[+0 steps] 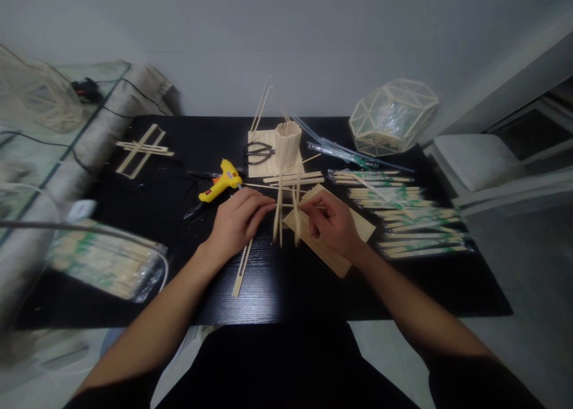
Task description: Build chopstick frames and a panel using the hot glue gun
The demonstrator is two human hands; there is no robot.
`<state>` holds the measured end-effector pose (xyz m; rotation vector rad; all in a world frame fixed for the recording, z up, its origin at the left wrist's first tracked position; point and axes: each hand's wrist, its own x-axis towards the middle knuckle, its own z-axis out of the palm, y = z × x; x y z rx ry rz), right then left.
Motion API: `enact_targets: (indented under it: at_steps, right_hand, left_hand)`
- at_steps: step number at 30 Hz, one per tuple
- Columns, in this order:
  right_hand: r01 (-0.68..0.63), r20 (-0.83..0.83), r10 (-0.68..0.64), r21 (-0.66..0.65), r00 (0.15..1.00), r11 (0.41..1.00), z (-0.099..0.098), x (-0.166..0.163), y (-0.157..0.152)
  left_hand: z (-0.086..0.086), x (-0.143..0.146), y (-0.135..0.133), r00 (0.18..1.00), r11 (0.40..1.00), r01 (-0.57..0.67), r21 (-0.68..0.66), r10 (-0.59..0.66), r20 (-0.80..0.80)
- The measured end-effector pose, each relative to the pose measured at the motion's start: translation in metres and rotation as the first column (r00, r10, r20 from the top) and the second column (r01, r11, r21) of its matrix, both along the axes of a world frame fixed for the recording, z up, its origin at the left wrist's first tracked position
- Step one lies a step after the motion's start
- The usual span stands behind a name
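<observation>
Your left hand [236, 219] and right hand [333, 221] each pinch the stick frame [297, 228] mid-picture, a yellow glue gun [220, 184] lying left of centre.

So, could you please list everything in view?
Open wooden stick frame: 1, pale, centre
Slatted wooden panel: 1, pale, centre right
Round stick-walled container: 1, pale, back centre
Flat wooden board: 1, pale, back centre
Loop-handled scissors: 1, black, on the board
Plastic glue gun: 1, yellow, centre left
Crossed stick frame: 1, pale, back left
Faceted stick polyhedra: 2, pale, back right, far left
Plastic-wrapped stick bundles: several, pale and green, both sides
Loose thin sticks: several, pale, centre
Long thin strips: count unclear, bluish, back right
Rectangular table: 1, black, beneath
Seat: 1, white, far right
Left hand: 1, bare, at the open frame's left
Right hand: 1, bare, at its right
</observation>
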<state>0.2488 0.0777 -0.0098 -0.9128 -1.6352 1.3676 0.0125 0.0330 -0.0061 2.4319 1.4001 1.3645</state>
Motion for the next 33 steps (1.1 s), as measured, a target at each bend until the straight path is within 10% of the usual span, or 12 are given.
enact_targets:
  at_steps: [33]
  right_hand:
    - [0.001,0.004,-0.001,-0.011,1.000,1.000,-0.0021,0.0005,0.0001]
  left_hand:
    - [-0.0011,-0.0003,0.0007,1.000,1.000,-0.003,0.027,0.003,-0.024]
